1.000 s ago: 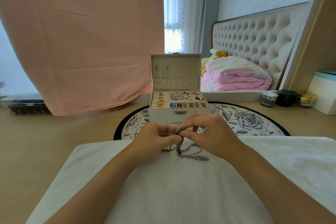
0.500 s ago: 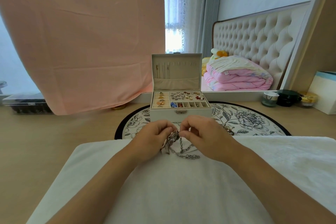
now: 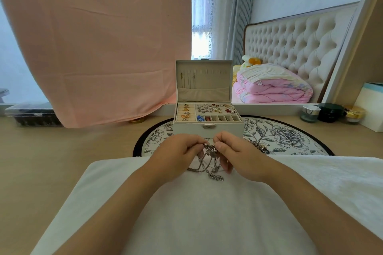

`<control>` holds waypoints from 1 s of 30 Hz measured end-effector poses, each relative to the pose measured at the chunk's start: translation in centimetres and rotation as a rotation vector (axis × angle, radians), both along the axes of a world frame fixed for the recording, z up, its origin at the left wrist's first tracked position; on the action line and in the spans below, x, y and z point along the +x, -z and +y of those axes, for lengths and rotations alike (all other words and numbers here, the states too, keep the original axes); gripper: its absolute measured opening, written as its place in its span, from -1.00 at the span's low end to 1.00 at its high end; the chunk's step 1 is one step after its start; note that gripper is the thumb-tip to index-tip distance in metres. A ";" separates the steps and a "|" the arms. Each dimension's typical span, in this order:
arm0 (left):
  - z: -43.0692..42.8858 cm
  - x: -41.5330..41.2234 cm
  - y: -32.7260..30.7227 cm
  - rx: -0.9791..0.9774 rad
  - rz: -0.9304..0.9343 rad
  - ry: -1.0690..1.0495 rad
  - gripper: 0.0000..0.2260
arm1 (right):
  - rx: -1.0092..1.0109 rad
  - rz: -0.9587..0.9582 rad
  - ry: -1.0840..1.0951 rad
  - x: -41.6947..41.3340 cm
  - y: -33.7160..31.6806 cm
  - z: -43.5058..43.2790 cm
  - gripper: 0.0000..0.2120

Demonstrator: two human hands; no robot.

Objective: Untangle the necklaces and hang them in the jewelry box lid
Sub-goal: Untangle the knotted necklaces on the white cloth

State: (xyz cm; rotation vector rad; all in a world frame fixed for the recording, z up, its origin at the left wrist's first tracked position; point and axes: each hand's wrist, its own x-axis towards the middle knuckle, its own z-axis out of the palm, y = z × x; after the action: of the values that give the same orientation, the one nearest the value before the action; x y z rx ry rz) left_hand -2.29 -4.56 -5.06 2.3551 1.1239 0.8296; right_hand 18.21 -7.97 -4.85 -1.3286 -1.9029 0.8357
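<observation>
Our left hand (image 3: 176, 153) and right hand (image 3: 240, 151) have risen a little off the towel (image 3: 207, 213) since a second ago and drawn slightly apart. The tangle is now lifted between them, its loops dangling to the cloth. Each hand pinches the necklaces (image 3: 210, 163) at the knot, just in front of the box (image 3: 208, 128). A few thin chains (image 3: 187, 78) already hang in the lid (image 3: 215, 80). These strands look still tangled, so we judge that hanging must wait.
</observation>
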 end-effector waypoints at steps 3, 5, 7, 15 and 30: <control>-0.1 0.0 -0.2 0.028 -0.056 -0.007 -0.83 | 0.019 -0.034 0.014 0.2 0.0 0.1 -0.79; 0.0 0.0 -0.1 -0.017 -0.110 0.001 -0.83 | 0.060 -0.006 0.041 0.2 0.1 0.3 -0.85; -0.2 0.1 0.0 -0.081 -0.190 0.015 -0.82 | 0.122 0.037 0.086 0.1 0.2 0.4 -0.90; -0.1 0.7 0.4 -0.261 -0.394 -0.003 -0.81 | 0.064 0.263 0.094 -0.5 -0.2 0.2 -0.75; -0.1 1.1 1.2 -0.423 -0.434 0.143 -0.93 | 0.218 0.052 0.093 0.0 0.5 0.5 -0.92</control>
State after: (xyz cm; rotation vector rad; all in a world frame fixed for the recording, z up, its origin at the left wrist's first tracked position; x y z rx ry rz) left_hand -1.19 -4.69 -6.30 1.7760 0.8384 0.8925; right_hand 18.19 -7.46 -5.36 -1.2392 -1.8190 0.5918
